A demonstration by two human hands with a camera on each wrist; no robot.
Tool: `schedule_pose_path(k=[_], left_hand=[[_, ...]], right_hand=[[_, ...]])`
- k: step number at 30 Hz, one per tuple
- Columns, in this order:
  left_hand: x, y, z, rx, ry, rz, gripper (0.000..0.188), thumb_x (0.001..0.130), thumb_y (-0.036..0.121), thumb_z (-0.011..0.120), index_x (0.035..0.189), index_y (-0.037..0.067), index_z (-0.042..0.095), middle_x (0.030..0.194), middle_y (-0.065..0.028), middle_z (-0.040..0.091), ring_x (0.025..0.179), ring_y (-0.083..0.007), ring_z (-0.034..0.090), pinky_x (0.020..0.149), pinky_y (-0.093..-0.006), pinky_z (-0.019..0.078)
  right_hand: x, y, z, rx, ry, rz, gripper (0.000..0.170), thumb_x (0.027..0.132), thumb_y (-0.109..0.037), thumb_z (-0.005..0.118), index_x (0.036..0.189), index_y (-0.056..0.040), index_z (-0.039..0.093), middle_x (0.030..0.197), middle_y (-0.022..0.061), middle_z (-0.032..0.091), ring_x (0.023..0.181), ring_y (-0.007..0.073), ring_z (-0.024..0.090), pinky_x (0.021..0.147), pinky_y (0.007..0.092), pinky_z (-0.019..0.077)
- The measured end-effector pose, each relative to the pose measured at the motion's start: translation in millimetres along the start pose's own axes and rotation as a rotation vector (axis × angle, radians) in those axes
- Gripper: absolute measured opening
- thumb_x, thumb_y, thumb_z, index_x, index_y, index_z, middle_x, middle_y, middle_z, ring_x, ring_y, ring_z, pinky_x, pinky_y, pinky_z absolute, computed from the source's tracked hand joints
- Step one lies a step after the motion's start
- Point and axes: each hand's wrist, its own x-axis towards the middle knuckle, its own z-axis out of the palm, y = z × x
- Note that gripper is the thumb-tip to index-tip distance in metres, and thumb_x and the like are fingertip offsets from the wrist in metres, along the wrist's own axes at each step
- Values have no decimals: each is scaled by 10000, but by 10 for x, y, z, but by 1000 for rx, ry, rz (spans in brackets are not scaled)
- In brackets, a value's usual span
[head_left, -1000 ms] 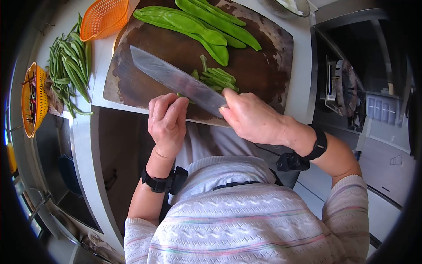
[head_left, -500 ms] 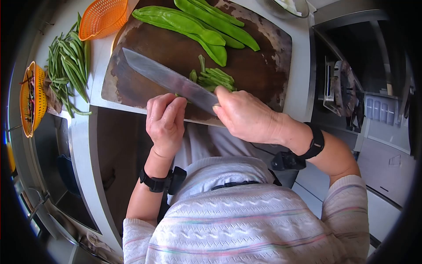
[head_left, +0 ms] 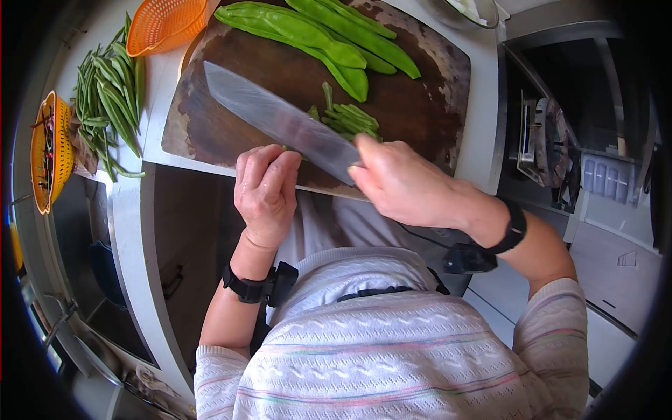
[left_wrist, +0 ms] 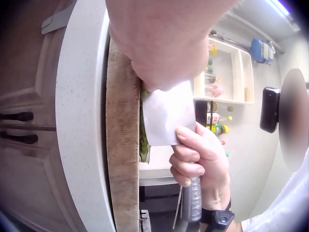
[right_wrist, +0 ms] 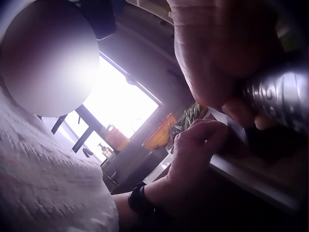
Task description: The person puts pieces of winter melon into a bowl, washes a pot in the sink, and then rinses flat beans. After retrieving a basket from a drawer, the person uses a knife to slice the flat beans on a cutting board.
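My right hand (head_left: 406, 180) grips the handle of a broad kitchen knife (head_left: 269, 115), its index finger and thumb up against the blade. The blade slants to the upper left over the wooden cutting board (head_left: 210, 136). At the board's near edge my left hand (head_left: 266, 185), fingers curled, pinches a piece of flat green bean (head_left: 288, 148); only a bit of it shows beside the blade. Cut bean slivers (head_left: 355, 120) lie in a small pile beyond the knife. In the left wrist view the blade (left_wrist: 169, 118) stands close against the left hand's fingers.
Several whole flat beans (head_left: 301, 31) lie at the board's far side. Left of the board are an orange basket (head_left: 159, 31), a heap of thin green beans (head_left: 112, 98) and a yellow basket (head_left: 64, 154). A glass bowl (head_left: 486, 17) stands at the far right.
The knife dips slightly to the left, then rises and turns so more of its flat side shows now. My left hand keeps its place at the board's edge.
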Motion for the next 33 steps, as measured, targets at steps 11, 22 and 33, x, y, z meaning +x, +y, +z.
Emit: schedule_pose_path(k=[11, 22, 33], left_hand=[[23, -18, -15, -11, -13, 21, 138, 714, -26, 693, 830, 39, 659, 854, -70, 606, 798, -238, 585, 704, -309, 487], [20, -11, -13, -14, -8, 23, 151, 702, -36, 695, 828, 36, 654, 850, -68, 607, 797, -242, 587, 708, -312, 487], [18, -16, -11, 8, -13, 45, 140, 713, -30, 693, 829, 39, 656, 857, -66, 611, 796, -237, 593, 705, -307, 490]], right_hand=[[-91, 31, -87, -5, -37, 68, 215, 890, -97, 505, 822, 74, 393, 619, 255, 525, 613, 436, 556, 510, 434, 408], [-61, 61, -80, 36, -34, 8, 210, 884, -91, 512, 819, 71, 396, 597, 238, 525, 568, 405, 562, 487, 413, 401], [52, 35, 22, 31, -14, 49, 235, 881, -123, 518, 785, 64, 414, 638, 257, 542, 623, 430, 567, 534, 441, 417]])
